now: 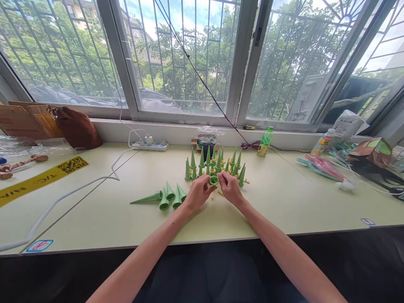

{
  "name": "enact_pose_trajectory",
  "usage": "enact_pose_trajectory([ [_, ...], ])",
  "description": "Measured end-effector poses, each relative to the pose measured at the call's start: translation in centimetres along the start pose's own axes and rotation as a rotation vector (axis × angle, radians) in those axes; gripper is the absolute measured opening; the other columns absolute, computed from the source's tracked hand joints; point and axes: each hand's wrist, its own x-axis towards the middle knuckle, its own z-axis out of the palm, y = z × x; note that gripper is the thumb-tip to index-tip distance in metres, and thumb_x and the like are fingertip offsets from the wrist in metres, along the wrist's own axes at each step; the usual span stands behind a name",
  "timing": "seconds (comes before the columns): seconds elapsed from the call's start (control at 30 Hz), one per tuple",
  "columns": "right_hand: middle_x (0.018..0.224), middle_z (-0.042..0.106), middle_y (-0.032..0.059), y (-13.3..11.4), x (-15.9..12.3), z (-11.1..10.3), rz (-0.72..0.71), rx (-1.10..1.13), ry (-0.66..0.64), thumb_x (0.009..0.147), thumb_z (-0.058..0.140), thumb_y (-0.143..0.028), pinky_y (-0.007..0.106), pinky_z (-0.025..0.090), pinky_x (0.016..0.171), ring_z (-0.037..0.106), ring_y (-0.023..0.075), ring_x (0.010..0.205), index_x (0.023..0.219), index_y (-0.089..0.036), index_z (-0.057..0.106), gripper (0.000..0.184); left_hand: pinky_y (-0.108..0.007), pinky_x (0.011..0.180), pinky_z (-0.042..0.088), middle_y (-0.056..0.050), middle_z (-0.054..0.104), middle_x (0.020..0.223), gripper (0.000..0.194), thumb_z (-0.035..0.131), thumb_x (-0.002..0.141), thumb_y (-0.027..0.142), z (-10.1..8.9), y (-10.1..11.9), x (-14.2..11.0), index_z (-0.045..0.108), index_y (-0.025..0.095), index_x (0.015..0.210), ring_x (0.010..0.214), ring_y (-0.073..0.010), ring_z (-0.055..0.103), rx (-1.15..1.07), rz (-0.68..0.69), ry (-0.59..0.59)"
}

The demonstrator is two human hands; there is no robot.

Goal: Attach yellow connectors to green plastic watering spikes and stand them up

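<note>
My left hand [198,192] is closed round a green plastic watering spike [213,180], its hollow threaded end turned up towards me. At the right side of that rim, my right hand [231,187] is closed in a pinch; whatever lies between its fingertips is too small and covered to name. Just beyond my hands stands a group of several green spikes [202,159], points up, some with small yellow valves [247,182] sticking out of their sides. A few small yellow pieces [220,192] lie on the table under my hands. Left of me are several more loose spikes [164,201], one lying flat.
A white power strip [150,145] with its cable [78,191] runs along the left. Behind the spikes sits a dark box with clear plastic [206,141]. A green drink bottle [265,142] stands near the window sill. Pink and green bags [322,168] lie to the right.
</note>
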Motion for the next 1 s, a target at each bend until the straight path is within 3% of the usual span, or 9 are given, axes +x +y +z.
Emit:
enact_pose_trajectory([
  [0.33,0.055,0.036,-0.0049,-0.4,0.1,-0.2,0.029,-0.001,0.124,0.097,0.035,-0.049,0.024,0.028,0.050,0.031,0.0109,0.050,0.069,-0.022,0.037,0.040,-0.018,0.045,0.033,0.000,0.056,0.088,0.042,0.065,0.078,0.052,-0.5,1.8,0.2,0.045,0.019,0.093,0.044,-0.0024,0.041,-0.202,-0.120,-0.005],
  [0.43,0.054,0.037,-0.0051,-0.4,0.1,-0.3,0.042,-0.002,0.123,0.098,0.035,-0.048,0.024,0.029,0.051,0.033,0.0109,0.049,0.070,-0.022,0.038,0.039,-0.020,0.045,0.034,0.001,0.057,0.069,0.044,0.047,0.087,0.060,-0.6,2.1,0.3,0.052,0.016,0.081,0.043,-0.0051,0.042,-0.236,-0.157,-0.028],
  [0.5,0.055,0.038,-0.0049,-0.3,0.1,-0.3,0.031,-0.006,0.118,0.098,0.035,-0.047,0.024,0.030,0.051,0.034,0.0108,0.049,0.070,-0.021,0.039,0.038,-0.021,0.047,0.035,0.000,0.053,0.056,0.060,0.031,0.092,0.063,-0.6,2.0,0.3,0.056,0.014,0.068,0.041,-0.0067,0.043,-0.275,-0.211,-0.058],
  [0.6,0.056,0.038,-0.0049,-0.3,0.0,-0.2,0.007,0.011,0.084,0.098,0.036,-0.047,0.024,0.030,0.050,0.034,0.0102,0.049,0.071,-0.021,0.041,0.038,-0.022,0.044,0.035,-0.003,0.055,0.052,0.076,0.017,0.092,0.066,-0.5,1.7,0.3,0.062,0.013,0.061,0.038,-0.0074,0.043,-0.355,-0.323,-0.126],
  [0.77,0.056,0.038,-0.0048,-0.4,-0.1,-0.2,0.011,0.044,0.012,0.096,0.039,-0.047,0.023,0.029,0.049,0.032,0.0097,0.049,0.070,-0.020,0.043,0.038,-0.023,0.038,0.030,-0.006,0.059,0.052,0.082,0.019,0.089,0.072,-0.4,1.2,0.3,0.068,0.011,0.064,0.034,-0.0083,0.041,-0.429,-0.440,-0.231],
  [1.0,0.056,0.039,-0.0046,-0.3,0.0,-0.3,0.001,0.045,0.015,0.096,0.040,-0.046,0.024,0.029,0.049,0.032,0.0098,0.049,0.070,-0.020,0.043,0.037,-0.023,0.038,0.031,-0.006,0.060,0.052,0.074,0.030,0.088,0.070,-0.6,1.7,0.3,0.068,0.010,0.067,0.036,-0.0095,0.044,-0.471,-0.443,-0.229],
])
